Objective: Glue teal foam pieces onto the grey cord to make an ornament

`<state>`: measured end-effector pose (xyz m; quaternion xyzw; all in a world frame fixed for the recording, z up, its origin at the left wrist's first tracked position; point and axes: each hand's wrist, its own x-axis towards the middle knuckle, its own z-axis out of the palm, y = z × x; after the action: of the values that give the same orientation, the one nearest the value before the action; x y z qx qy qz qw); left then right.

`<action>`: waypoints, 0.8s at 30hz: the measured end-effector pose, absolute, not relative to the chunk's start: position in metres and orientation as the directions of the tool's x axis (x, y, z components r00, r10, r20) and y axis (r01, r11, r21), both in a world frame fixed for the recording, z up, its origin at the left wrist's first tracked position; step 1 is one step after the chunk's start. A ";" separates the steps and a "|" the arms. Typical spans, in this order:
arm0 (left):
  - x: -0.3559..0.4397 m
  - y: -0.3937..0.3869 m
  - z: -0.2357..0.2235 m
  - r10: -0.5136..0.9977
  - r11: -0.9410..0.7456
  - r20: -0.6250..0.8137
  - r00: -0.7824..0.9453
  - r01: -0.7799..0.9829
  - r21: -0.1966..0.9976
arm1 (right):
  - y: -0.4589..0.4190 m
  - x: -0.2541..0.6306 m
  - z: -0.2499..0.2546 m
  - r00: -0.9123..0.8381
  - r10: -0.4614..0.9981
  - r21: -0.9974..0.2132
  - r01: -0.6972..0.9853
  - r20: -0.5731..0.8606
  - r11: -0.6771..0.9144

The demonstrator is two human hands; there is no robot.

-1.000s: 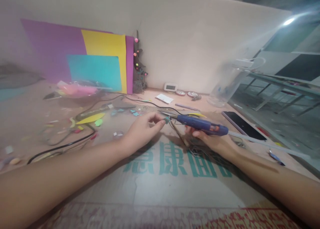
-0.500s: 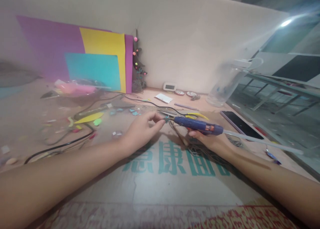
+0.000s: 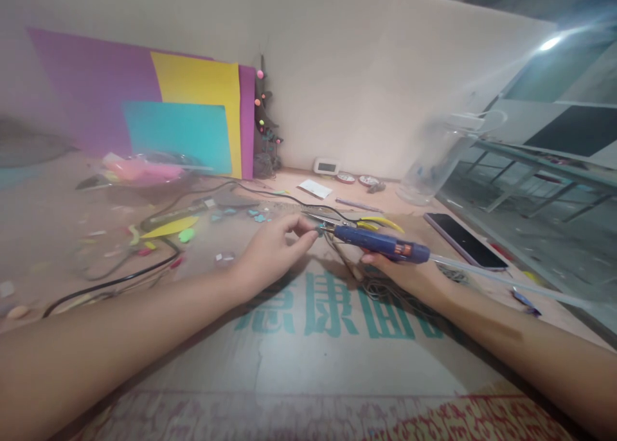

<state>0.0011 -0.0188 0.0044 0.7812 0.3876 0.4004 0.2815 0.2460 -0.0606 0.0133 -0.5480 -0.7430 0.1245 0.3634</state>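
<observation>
My right hand (image 3: 402, 270) is wrapped round a dark blue hot glue gun (image 3: 371, 238), with a long translucent glue stick (image 3: 463, 265) out of its back end. The gun's nozzle points left at the fingertips of my left hand (image 3: 282, 242). Thumb and forefinger there pinch a small teal piece (image 3: 320, 231), mostly hidden, and the nozzle is at or very near it. Behind the gun lie scissors with yellow handles (image 3: 380, 224). More teal flower-like cutouts (image 3: 260, 218) rest beyond my left hand.
Coloured sheets (image 3: 178, 132) lean on the wall beside a decorated branch (image 3: 263, 126). A black cable (image 3: 116, 290) runs across the left side. On the right are a phone (image 3: 463, 240), a clear plastic jug (image 3: 429, 164) and coiled cord (image 3: 385, 290). A small white clock-like device (image 3: 326, 166) stands at the back.
Both hands keep nearly the same pose, nozzle at the teal piece. The view has shifted very slightly, and the glue stick's far end sits a little lower.
</observation>
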 end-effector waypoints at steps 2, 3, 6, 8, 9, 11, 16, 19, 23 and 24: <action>0.001 -0.019 0.005 0.831 -0.543 0.410 0.376 0.389 0.744 | -0.061 0.247 0.012 -0.129 0.906 -0.578 0.732 0.404 0.362; 0.002 -0.019 0.005 0.830 -0.546 0.413 0.374 0.392 0.741 | -0.061 0.247 0.012 -0.126 0.905 -0.575 0.735 0.406 0.360; 0.002 -0.018 0.005 0.825 -0.553 0.420 0.377 0.391 0.736 | -0.061 0.247 0.012 -0.123 0.911 -0.575 0.740 0.394 0.349; 0.002 -0.018 0.004 0.824 -0.554 0.419 0.381 0.388 0.737 | -0.061 0.248 0.012 -0.120 0.915 -0.585 0.736 0.384 0.342; 0.002 -0.018 0.004 0.825 -0.553 0.418 0.381 0.389 0.737 | -0.061 0.248 0.011 -0.117 0.916 -0.589 0.732 0.384 0.341; 0.001 -0.018 0.003 0.825 -0.552 0.418 0.380 0.390 0.737 | -0.061 0.248 0.011 -0.116 0.915 -0.595 0.727 0.387 0.344; 0.001 -0.018 0.003 0.820 -0.559 0.422 0.385 0.387 0.733 | -0.060 0.247 0.011 -0.127 0.916 -0.593 0.727 0.380 0.346; 0.002 -0.018 0.004 0.823 -0.555 0.417 0.386 0.390 0.735 | -0.061 0.246 0.013 -0.118 0.918 -0.595 0.729 0.379 0.340; 0.002 -0.018 0.004 0.824 -0.555 0.419 0.381 0.395 0.732 | -0.062 0.244 0.014 -0.090 0.918 -0.599 0.732 0.386 0.324; 0.002 -0.018 0.004 0.823 -0.556 0.420 0.382 0.396 0.730 | -0.062 0.243 0.014 -0.074 0.916 -0.599 0.735 0.394 0.317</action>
<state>0.0024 -0.0183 0.0040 0.7868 0.3874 0.3989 0.2677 0.2432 -0.0623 0.0142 -0.5715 -0.7226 0.1225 0.3692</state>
